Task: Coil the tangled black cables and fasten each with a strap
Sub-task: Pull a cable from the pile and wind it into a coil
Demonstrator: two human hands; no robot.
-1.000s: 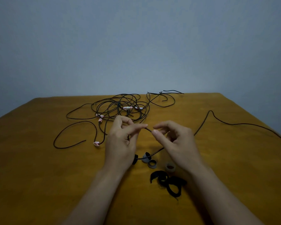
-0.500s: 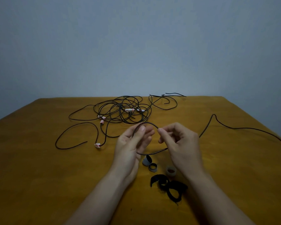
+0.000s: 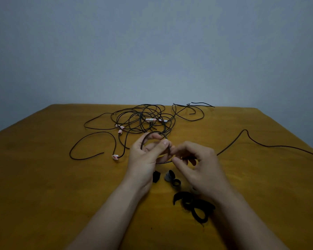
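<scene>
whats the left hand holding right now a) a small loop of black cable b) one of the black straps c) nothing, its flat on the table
a: the left hand pinches the cable loop between thumb and fingers, while the straps lie on the table.

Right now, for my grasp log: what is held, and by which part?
The black cable: left hand and right hand pinch its small loop's right side.

A thin black cable [image 3: 278, 146] runs off the frame's right edge; the right hand [image 3: 201, 165] half-hides a small grey strap roll [image 3: 194, 190], lower centre.
</scene>
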